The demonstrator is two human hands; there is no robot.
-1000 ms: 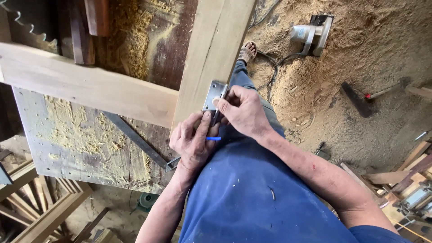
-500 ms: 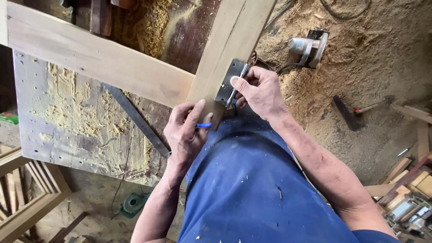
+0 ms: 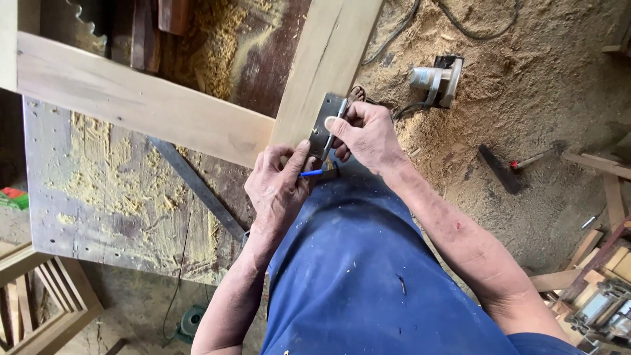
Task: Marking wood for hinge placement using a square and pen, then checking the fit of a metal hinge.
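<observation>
Sawdust covers the workshop floor [image 3: 526, 98] around us, with a power tool [image 3: 437, 79] and a hammer [image 3: 509, 167] lying well apart from our work. On the table [image 3: 98, 197] two wooden beams [image 3: 325, 59] meet at a corner. Our left hand [image 3: 279, 187] grasps a blue pen [image 3: 312, 173], thumb pressing the metal plate [image 3: 327, 121] against the beam's edge to steady it. Our right hand [image 3: 368, 135] pinches a slim metal tool [image 3: 334, 128] at the plate, its grip clenched.

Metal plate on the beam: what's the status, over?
Left hand holds blue pen. Right hand presses metal plate against wooden beam, gripping a slim metal tool. Nothing in the way.
</observation>
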